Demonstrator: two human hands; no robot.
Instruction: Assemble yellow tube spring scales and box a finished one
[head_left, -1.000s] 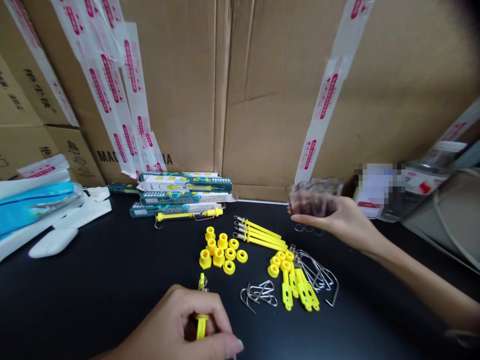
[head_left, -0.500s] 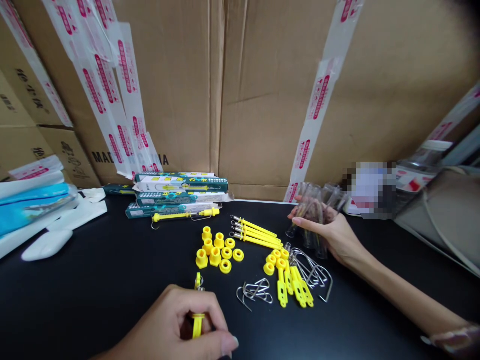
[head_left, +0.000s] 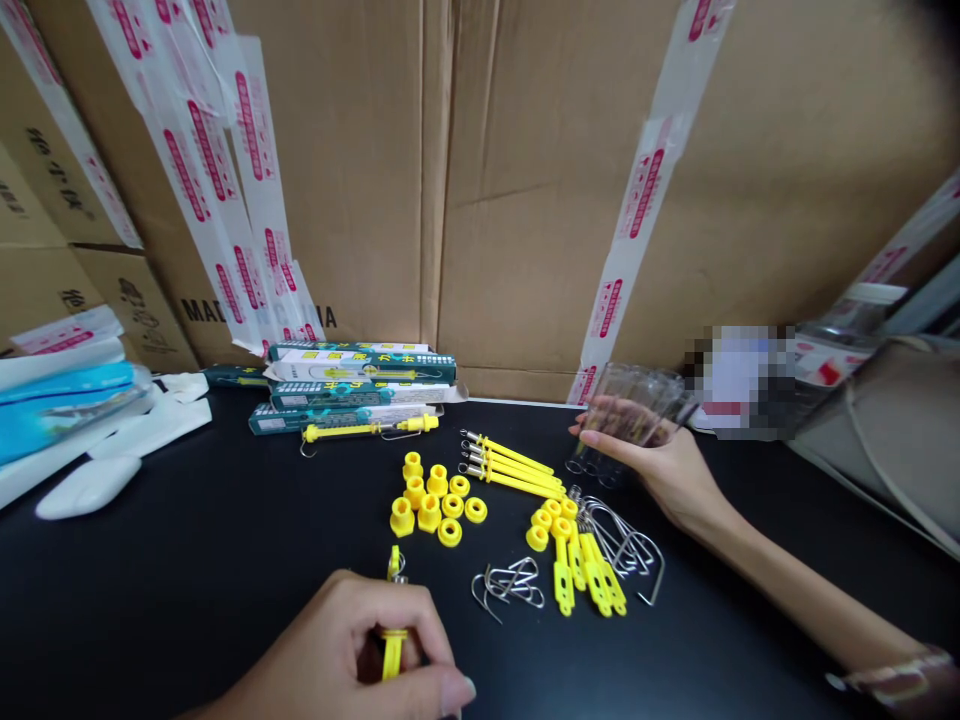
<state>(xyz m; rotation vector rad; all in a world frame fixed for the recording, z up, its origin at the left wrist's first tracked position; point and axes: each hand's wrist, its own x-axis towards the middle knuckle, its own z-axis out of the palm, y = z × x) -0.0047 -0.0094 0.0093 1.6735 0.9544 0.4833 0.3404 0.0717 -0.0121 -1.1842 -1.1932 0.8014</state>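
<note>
My left hand point(head_left: 352, 655) is closed on a yellow plastic rod point(head_left: 391, 640) with a metal end, low on the black table point(head_left: 187, 560). My right hand point(head_left: 660, 465) reaches out to the right and grips a bundle of clear plastic tubes point(head_left: 630, 410), held just above the table. Between the hands lie yellow caps point(head_left: 435, 497), yellow rods with springs point(head_left: 510, 468), yellow flat pieces point(head_left: 589, 575) and metal wire hooks point(head_left: 514, 585).
Cardboard boxes point(head_left: 525, 180) with printed tape wall off the back. Green-and-white packaged boxes point(head_left: 360, 385) with a finished yellow scale lie behind the parts. White and blue packets point(head_left: 67, 400) and a white mouse-shaped object point(head_left: 86, 487) sit at left. Containers stand at right.
My right hand has drawn the clear tubes slightly lower and nearer, turning them in its grip. My left hand has stayed put on the yellow rod.
</note>
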